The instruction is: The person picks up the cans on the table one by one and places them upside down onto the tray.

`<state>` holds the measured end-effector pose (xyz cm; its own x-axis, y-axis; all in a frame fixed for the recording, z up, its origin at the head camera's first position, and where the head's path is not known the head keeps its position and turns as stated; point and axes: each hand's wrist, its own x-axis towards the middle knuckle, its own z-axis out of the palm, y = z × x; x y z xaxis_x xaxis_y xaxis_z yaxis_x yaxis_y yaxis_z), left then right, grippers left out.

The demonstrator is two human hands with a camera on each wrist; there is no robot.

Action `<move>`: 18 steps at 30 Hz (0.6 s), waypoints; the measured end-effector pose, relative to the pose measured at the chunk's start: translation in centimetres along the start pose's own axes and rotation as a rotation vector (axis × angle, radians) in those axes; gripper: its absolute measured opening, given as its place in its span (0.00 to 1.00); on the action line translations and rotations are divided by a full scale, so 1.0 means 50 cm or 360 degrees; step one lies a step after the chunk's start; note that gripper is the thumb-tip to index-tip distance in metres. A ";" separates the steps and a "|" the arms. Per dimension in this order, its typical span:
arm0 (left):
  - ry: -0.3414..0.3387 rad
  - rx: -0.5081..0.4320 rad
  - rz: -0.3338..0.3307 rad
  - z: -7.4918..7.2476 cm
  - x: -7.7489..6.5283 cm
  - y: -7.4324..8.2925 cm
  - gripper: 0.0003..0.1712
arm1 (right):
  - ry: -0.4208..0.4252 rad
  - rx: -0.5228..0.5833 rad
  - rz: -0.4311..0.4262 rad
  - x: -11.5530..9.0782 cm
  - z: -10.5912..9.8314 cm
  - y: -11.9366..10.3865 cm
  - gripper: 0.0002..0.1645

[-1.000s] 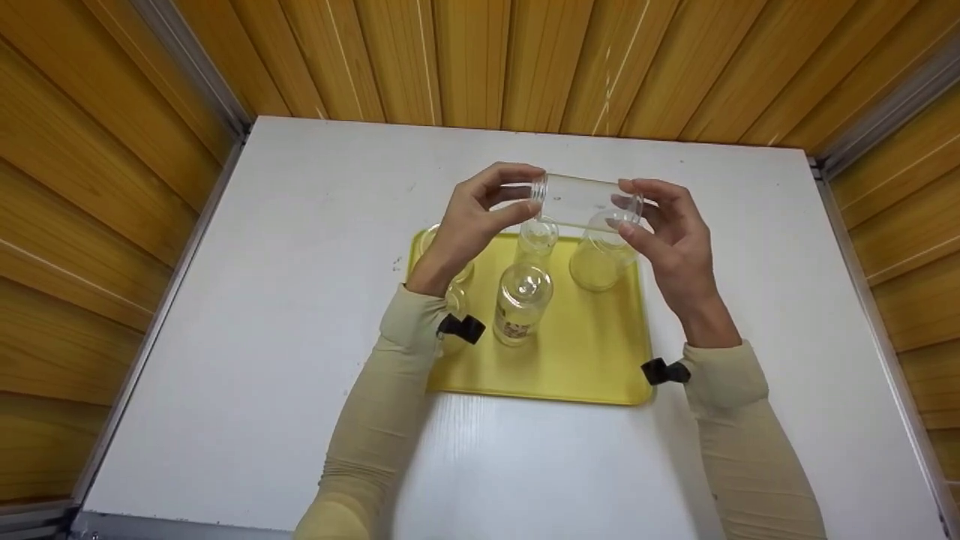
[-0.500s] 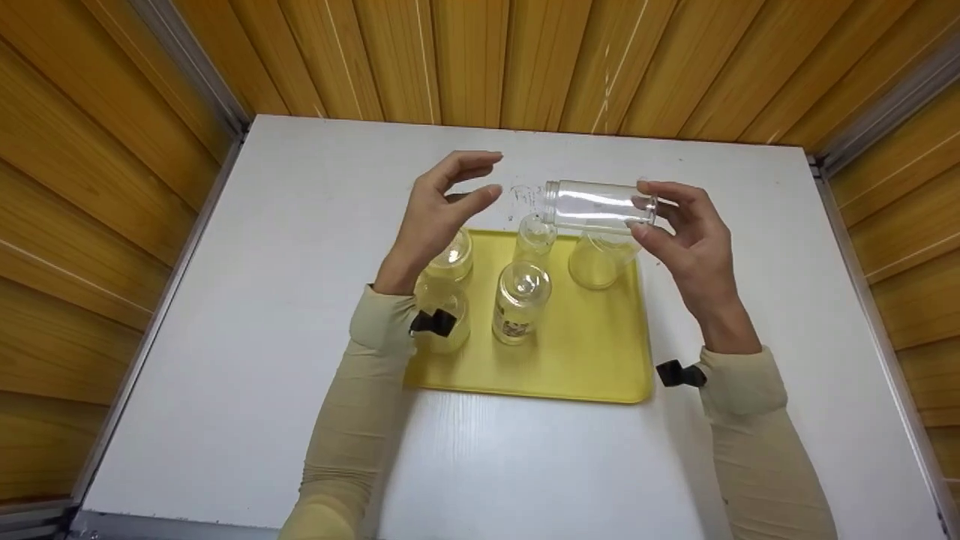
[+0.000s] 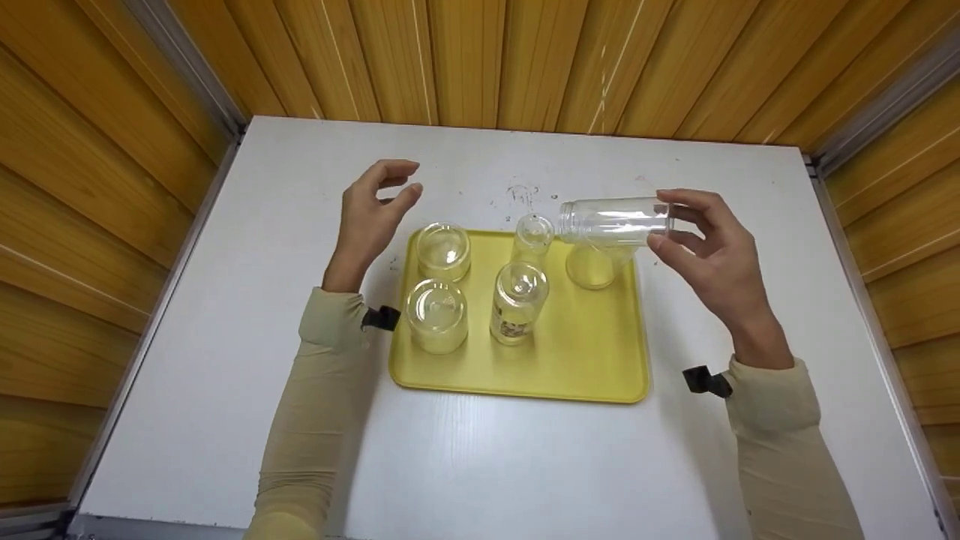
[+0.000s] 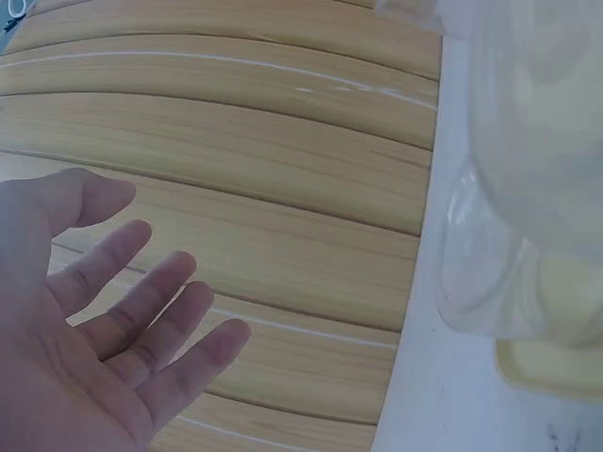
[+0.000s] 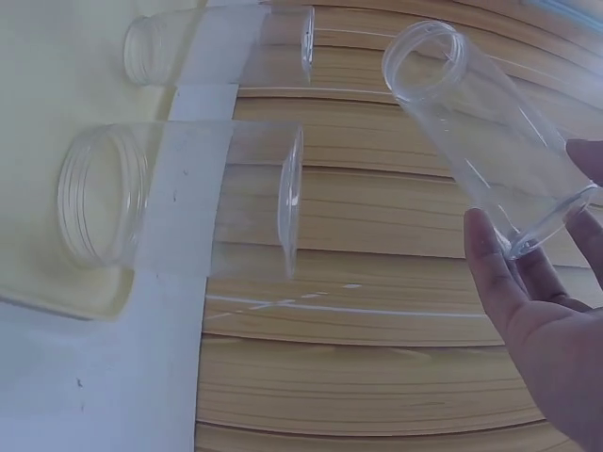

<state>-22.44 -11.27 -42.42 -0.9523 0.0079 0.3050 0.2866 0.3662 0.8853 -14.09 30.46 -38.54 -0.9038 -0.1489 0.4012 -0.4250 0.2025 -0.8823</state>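
Observation:
My right hand [image 3: 712, 259] grips a clear plastic jar [image 3: 613, 220] by its base end, fingers on top and thumb below. The jar lies sideways in the air, its open threaded mouth pointing left, above the back right of a yellow tray [image 3: 581, 360]. In the right wrist view the same clear jar [image 5: 485, 127] shows no lid. My left hand [image 3: 367, 217] hovers past the tray's back left corner, holding nothing, with spread, relaxed fingers [image 4: 179, 367]. Nearest to it is a wide clear jar [image 3: 444, 247] standing mouth down.
More clear jars stand upside down on the tray: a wide one [image 3: 437, 315] at front left, one with a printed label [image 3: 513, 319] mid-tray, a slim one [image 3: 533, 234] behind it, another jar [image 3: 590, 268] at back right. Wood-pattern walls [image 3: 480, 60] enclose the white table [image 3: 225, 300].
My left hand has let go of the jar's mouth end and moved left. My right hand has carried the jar slightly right and toward me.

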 end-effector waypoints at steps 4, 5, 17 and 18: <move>-0.0047 0.0212 -0.0122 -0.008 -0.001 -0.041 0.18 | -0.0019 -0.0227 -0.0014 -0.005 -0.001 -0.013 0.33; -0.0072 0.0264 -0.0142 -0.009 -0.001 -0.050 0.19 | -0.0023 -0.0265 -0.0017 -0.007 -0.001 -0.016 0.33; -0.0268 0.0625 -0.0305 -0.003 -0.007 -0.119 0.24 | -0.0169 -0.0734 -0.0156 -0.014 0.007 -0.041 0.36; -0.0279 0.0643 -0.0320 -0.002 -0.007 -0.124 0.26 | -0.0190 -0.0774 -0.0160 -0.015 0.009 -0.043 0.36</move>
<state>-23.85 -13.65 -47.99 -0.9979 0.0437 0.0474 0.0644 0.7085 0.7028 -12.47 29.70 -37.04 -0.8574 -0.2946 0.4219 -0.5092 0.6044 -0.6127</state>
